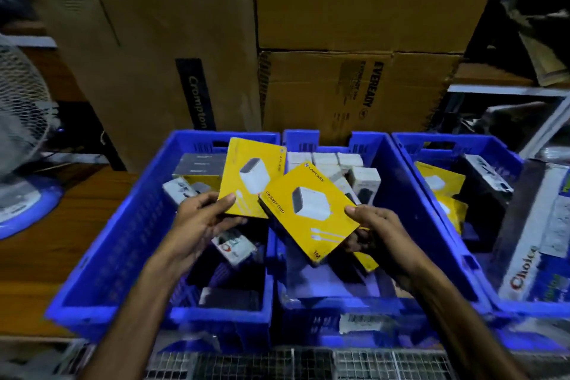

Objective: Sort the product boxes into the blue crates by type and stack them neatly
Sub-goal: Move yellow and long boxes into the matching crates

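Mid-sort: my left hand point(205, 219) and right hand point(374, 225) each pinch a yellow box point(251, 177); next, I'd stack both in the right crate point(410, 145).

Two yellow charger boxes, the left box point(251, 177) and the right box point(308, 213), are held tilted above three blue crates point(129, 225) holding mixed boxes.

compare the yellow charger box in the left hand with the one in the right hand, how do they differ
The left hand's yellow charger box stands nearly upright over the left blue crate; the right hand's yellow charger box tilts diagonally over the middle blue crate, overlapping the first and looking nearer. Both show the same white charger picture.
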